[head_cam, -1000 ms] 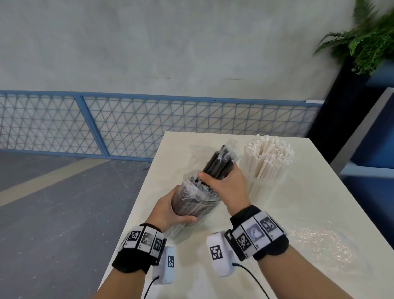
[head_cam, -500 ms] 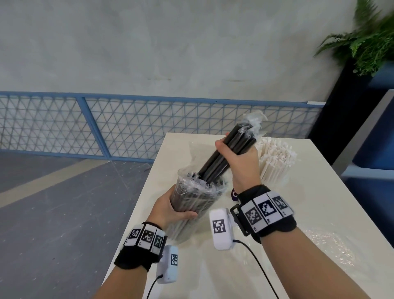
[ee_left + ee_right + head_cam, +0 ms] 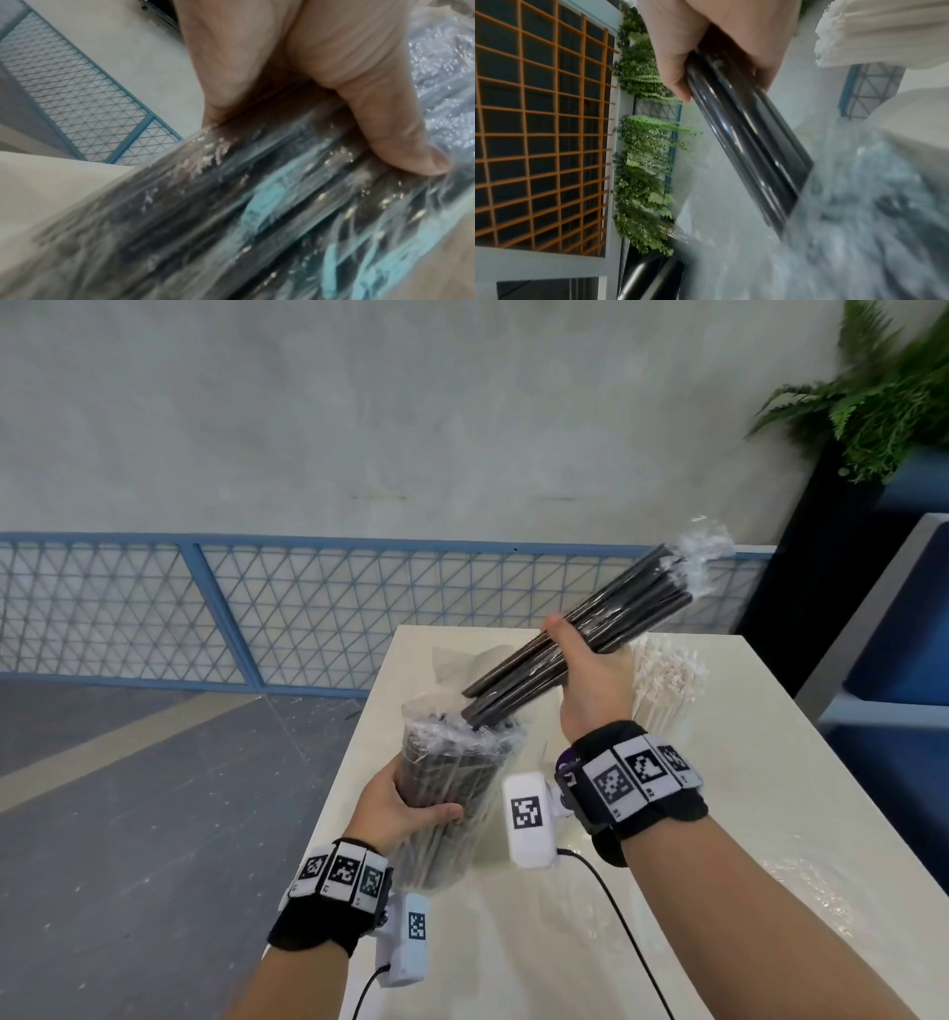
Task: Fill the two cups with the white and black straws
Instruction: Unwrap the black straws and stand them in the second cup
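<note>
**standing_by_the_rail:** Watching this straw thing up close. The right hand [image 3: 590,680] is clenched round a handful of black straws [image 3: 580,639], tilted up and to the right, their lower tips just at the mouth of the plastic bag [image 3: 457,778]. The left hand [image 3: 405,806] wraps around the middle of that bag, which is packed with the rest of the black ones and stands on the table [image 3: 770,814] near its left edge.

**cupwatcher:** Where are the cups though?

**standing_by_the_rail:** Honestly can't see the one for the black straws; it may be hidden behind the hands. The white straws [image 3: 667,680] stand upright in a tight bunch just behind the right hand, so I'd guess that cup is done, though the cup itself barely shows.

**cupwatcher:** What's the risk from here?

**standing_by_the_rail:** A few things, I reckon. The handful is fanned a bit at the bottom, so a loose straw could slip out on the way over. There's crinkly wrap [image 3: 703,552] clinging to the top ends, which might snag or get dragged into the cup. The swing to the right passes close by the white bunch, so a careless elbow could knock it. And the bag sits right by the table's edge: let go too fast and it could topple off.
</note>
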{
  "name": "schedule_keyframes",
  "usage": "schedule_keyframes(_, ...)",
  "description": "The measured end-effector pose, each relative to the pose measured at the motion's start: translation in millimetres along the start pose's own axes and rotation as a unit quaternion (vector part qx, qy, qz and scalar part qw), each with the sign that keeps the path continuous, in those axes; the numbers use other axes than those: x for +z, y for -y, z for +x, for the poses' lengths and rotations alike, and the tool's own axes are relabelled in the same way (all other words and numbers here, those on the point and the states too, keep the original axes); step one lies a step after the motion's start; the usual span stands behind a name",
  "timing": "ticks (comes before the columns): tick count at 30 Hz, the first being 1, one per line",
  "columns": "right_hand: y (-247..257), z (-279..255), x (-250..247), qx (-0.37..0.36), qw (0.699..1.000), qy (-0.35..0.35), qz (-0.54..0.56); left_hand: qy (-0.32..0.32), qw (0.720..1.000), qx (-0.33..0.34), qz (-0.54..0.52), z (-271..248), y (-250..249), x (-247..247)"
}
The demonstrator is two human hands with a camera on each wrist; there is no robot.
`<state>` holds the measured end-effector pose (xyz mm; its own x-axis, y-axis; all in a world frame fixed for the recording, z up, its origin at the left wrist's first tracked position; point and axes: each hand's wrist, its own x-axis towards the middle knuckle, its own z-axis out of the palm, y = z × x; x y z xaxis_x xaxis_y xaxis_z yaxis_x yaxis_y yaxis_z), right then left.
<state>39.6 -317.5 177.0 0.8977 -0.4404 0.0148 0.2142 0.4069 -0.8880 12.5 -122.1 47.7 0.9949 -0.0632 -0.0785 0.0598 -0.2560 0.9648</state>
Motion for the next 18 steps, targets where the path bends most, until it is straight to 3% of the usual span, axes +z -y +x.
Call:
schedule_keyframes(8,18,12,-5,0.013,0.996,-0.058,0.065,-0.052,0.996,-0.021,-0.064,7,12,-10)
schedule_keyframes(12,24,21,-6,-0.028,0.993,-0.083,0.077,-0.092,0.989,-0.037,-0.105,11,17,-15)
schedule_keyframes(15,9,23,-1,-0.084,0.995,-0.044,-0.020,-0.100,0.989,-0.037,-0.105,13,21,-17)
schedule_keyframes(18,-21,23,2,-0.095,0.988,0.011,-0.125,-0.090,0.991,-0.019,-0.098,11,21,-14)
